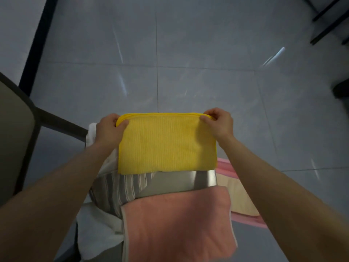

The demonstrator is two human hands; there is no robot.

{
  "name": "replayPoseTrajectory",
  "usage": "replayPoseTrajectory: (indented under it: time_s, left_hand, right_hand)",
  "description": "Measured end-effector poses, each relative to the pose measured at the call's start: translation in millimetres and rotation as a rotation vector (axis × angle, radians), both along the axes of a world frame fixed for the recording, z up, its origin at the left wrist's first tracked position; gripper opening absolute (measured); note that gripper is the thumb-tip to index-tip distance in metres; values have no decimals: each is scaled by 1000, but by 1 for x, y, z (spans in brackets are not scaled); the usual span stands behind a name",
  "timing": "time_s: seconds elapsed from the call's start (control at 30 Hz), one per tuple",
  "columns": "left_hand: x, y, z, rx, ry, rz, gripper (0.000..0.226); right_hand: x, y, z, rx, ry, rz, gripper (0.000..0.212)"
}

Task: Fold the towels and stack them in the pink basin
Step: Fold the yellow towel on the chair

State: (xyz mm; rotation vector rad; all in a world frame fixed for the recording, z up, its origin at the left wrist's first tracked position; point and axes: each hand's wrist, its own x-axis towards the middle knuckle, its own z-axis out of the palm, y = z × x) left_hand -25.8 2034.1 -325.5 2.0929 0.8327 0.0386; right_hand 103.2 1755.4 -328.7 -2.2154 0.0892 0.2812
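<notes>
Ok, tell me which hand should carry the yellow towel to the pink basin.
Right hand, probably. Both hands pinch the yellow towel by its top corners, but the pink basin shows on the right, under the right forearm; the left hand would have to cross over.

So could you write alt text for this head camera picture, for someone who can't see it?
Two bare hands hold a folded yellow towel by its top corners, left hand and right hand, above a grey tiled floor. Below it lie a striped towel, a pink towel and a metal container, with a pink basin at right.
</notes>
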Motion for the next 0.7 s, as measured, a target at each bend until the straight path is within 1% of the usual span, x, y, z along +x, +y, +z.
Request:
replayPoseTrajectory:
  time_s: [0.07,0.1,0.17,0.2,0.23,0.3,0.33,0.37,0.4,0.43,0.5,0.53,0.57,0.6,0.7]
  left_hand:
    - [-1,-2,-7,-16,55,73,33]
    - [-4,-3,-11,-27,71,134,38]
    - [-10,-6,-12,-43,117,271,57]
    - [-14,-9,-10,-85,153,327,65]
    - [-18,-11,-10,-155,194,371,71]
    - [-24,-14,-10,-415,262,406,72]
    - [-28,-18,-8,-549,283,397,68]
    - [-31,-22,-7,-631,296,385,65]
    - [-32,-25,-7,-625,285,358,63]
    - [-33,-28,-5,-541,247,310,61]
    - [-32,-31,6,-250,122,162,46]
    - [-32,-35,16,-172,35,100,36]
    - [-32,-38,25,-159,-40,52,28]
    - [-34,-44,36,-188,-103,29,26]
    - [-55,-56,65,-272,-201,69,29]
  right_hand:
    - [-1,3,-7,-96,19,20,19]
    - [-2,3,-10,-169,37,37,30]
    - [-6,1,-15,-271,112,24,58]
    - [-8,-1,-16,-278,167,-7,69]
    - [-12,-3,-16,-271,224,-47,75]
    - [-19,-6,-18,-285,312,-86,70]
    - [-23,-7,-20,-303,323,-83,65]
    - [-27,-8,-22,-316,307,-84,58]
    - [-30,-8,-22,-319,269,-89,50]
    - [-32,-7,-22,-318,212,-82,41]
    - [-36,-5,-19,-290,103,-28,30]
    - [-38,-4,-14,-246,71,0,28]
    - [-43,-3,-7,-184,50,19,27]
    - [-47,-3,1,-124,25,22,25]
    - [-68,-12,33,-22,-48,-30,23]
